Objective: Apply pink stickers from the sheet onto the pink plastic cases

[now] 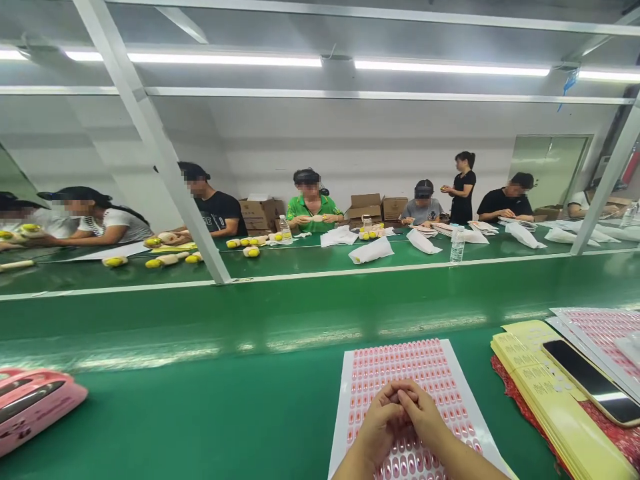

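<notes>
My left hand (383, 423) and my right hand (423, 417) meet over a white sheet (347, 373) covered with rows of small pink oval stickers. The fingers of both hands are curled and pressed against each other, fingertips touching at the top. Whether anything small lies between them is hidden. My wrists and forearms cover part of the sheet's lower half. The sheet lies flat on the green table (200, 413).
To the right, a black phone (590, 380) lies on yellow cards (535, 393) over red wrap, beside more sticker sheets (605, 330). A pink case (40, 407) sits left. Across a metal frame (165, 153), several people work at a green bench with yellow-ended items, white bags and a bottle (457, 245).
</notes>
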`<action>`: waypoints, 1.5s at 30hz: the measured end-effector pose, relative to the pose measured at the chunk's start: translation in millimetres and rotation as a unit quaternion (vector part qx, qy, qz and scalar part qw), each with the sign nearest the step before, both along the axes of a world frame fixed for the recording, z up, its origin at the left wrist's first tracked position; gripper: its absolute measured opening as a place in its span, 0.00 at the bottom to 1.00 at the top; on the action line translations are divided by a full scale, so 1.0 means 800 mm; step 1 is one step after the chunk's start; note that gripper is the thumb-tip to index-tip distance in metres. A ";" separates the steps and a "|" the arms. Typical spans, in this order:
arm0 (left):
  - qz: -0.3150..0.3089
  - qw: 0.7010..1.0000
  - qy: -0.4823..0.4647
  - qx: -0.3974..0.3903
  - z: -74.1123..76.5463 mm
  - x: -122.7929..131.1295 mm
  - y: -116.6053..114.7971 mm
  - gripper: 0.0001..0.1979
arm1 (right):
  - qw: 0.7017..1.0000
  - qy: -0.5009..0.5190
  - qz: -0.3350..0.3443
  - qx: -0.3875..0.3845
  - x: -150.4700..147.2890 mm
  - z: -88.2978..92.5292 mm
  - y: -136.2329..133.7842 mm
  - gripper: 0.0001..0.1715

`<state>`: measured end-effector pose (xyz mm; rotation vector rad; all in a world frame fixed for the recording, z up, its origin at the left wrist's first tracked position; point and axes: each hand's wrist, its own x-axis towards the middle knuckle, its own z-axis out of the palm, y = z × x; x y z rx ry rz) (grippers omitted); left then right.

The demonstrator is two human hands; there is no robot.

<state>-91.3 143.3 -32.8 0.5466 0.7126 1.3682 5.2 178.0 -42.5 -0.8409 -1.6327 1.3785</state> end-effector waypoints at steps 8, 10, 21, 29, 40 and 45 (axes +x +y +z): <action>-0.004 1.000 0.010 -0.018 0.006 0.001 -0.007 0.13 | 1.000 -0.011 0.014 0.003 0.002 0.001 0.001 0.22; -0.005 1.000 0.011 -0.020 0.006 0.001 -0.008 0.15 | 1.000 -0.012 0.016 0.000 0.003 0.001 0.001 0.22; -0.009 1.000 0.002 0.000 0.017 0.001 -0.010 0.15 | 0.998 0.024 0.045 -0.048 0.006 0.000 -0.001 0.24; -0.001 1.000 0.008 -0.003 0.012 0.003 -0.009 0.14 | 0.997 0.025 0.056 -0.044 0.007 -0.005 0.001 0.24; 0.003 1.000 0.023 -0.009 0.009 0.007 -0.006 0.16 | 0.999 -0.022 0.046 -0.016 0.011 0.007 -0.001 0.27; -0.005 1.000 0.019 -0.013 0.010 0.007 -0.007 0.16 | 0.998 -0.040 0.051 -0.022 0.013 0.010 -0.001 0.27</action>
